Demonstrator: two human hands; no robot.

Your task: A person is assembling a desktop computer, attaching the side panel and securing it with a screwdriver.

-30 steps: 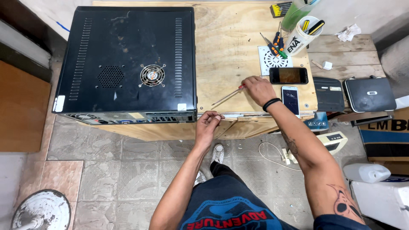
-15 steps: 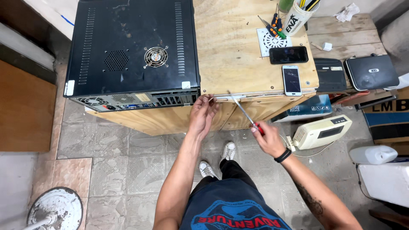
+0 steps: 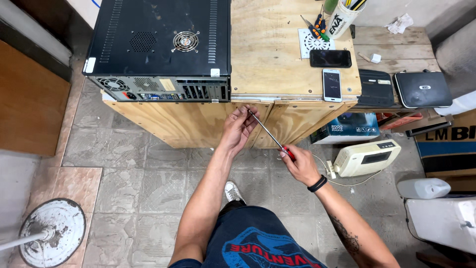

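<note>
Below the plywood table (image 3: 277,49), my left hand (image 3: 239,126) pinches the screwdriver (image 3: 267,131) tip, right hand (image 3: 300,166) fingers gripping its handle, screw apparently unfinished.

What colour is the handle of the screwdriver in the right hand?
Red, on the screwdriver handle gripped by the right hand; it shows in the head view.

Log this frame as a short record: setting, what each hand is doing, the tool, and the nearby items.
setting: plywood workbench on a tiled floor
left hand: fingers at the tip of the screwdriver, in front of the bench front
right hand: grips the screwdriver's red handle
on bench: black computer case, two phones, cup of tools
beside bench: beige heater
</note>
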